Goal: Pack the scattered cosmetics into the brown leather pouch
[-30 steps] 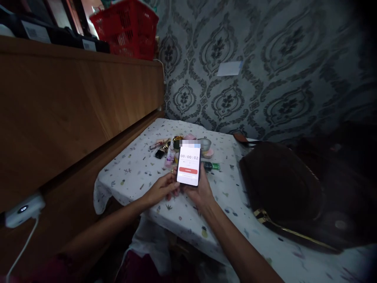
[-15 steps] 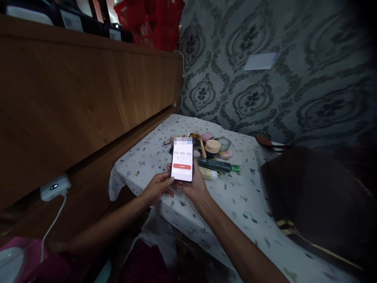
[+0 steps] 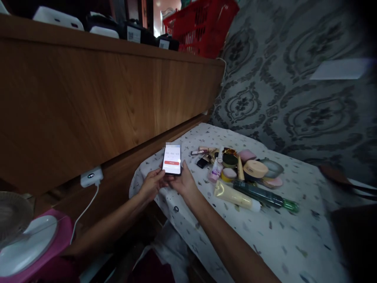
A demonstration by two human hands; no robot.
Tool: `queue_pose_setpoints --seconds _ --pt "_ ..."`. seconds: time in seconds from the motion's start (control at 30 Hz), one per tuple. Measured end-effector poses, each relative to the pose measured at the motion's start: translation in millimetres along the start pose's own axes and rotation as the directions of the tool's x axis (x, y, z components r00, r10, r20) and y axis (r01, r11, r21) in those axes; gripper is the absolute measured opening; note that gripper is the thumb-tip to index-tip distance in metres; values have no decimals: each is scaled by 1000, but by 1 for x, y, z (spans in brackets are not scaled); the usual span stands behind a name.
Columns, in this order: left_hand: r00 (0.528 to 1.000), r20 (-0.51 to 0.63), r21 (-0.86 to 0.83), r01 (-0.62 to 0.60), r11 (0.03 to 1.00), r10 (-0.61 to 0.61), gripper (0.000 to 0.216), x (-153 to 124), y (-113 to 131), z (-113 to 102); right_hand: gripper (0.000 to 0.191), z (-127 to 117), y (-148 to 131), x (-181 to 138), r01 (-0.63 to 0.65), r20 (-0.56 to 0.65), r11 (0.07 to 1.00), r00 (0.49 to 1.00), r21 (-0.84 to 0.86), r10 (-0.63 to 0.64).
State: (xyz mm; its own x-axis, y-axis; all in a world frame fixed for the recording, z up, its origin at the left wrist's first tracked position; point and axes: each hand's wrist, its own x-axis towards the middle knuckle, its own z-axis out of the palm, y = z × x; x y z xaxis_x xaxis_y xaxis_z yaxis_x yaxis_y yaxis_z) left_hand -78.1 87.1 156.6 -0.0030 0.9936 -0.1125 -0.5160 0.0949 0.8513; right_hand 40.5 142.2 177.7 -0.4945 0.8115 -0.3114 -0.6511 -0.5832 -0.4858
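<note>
A smartphone (image 3: 172,160) with a lit white screen and a red button is held upright between both hands, over the left edge of the table. My left hand (image 3: 152,184) grips its lower left side, the thumb at the bottom corner. Around its lower right side closes my right hand (image 3: 185,181), with fingers partly hidden behind the phone. To the right on the cloth lie several cosmetics: a cream tube (image 3: 235,197), a green bottle (image 3: 259,193), a round beige jar (image 3: 255,169), a small pink-labelled bottle (image 3: 216,169) and a black-handled brush (image 3: 204,160).
A patterned white cloth (image 3: 282,232) covers the table. Left of it stands a wooden panel (image 3: 112,98) with a red basket (image 3: 203,27) on top. A white power bank (image 3: 91,177) with a cable hangs low on the left. A dark bag (image 3: 356,232) sits at the right.
My view has turned left, so the table and cosmetics appear farther right. The phone, still in both hands, now sits left of the cosmetics instead of in front of them.
</note>
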Motion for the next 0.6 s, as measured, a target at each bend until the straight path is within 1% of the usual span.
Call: queue_pose_setpoints --seconds 0.1,0.17,0.3,0.47,0.6 --pt "986 -162 -48 -37 998 28 19 8 16 -16 51 9 15 27 -9 4 1000 1000 -7 9" --pt "973 -227 -61 -61 996 46 12 13 26 -27 46 12 23 41 -18 26 1000 999 -15 18" --pt "951 -299 -72 -109 991 83 8 21 39 -43 32 17 35 59 -18 81 999 996 -43 22" --pt "925 -365 -87 -146 985 105 8 25 42 -52 2 17 45 70 45 147 995 989 -90 -31" --pt "910 -400 -99 -158 982 106 9 28 42 -53 14 17 51 78 100 170 988 982 -117 -79"
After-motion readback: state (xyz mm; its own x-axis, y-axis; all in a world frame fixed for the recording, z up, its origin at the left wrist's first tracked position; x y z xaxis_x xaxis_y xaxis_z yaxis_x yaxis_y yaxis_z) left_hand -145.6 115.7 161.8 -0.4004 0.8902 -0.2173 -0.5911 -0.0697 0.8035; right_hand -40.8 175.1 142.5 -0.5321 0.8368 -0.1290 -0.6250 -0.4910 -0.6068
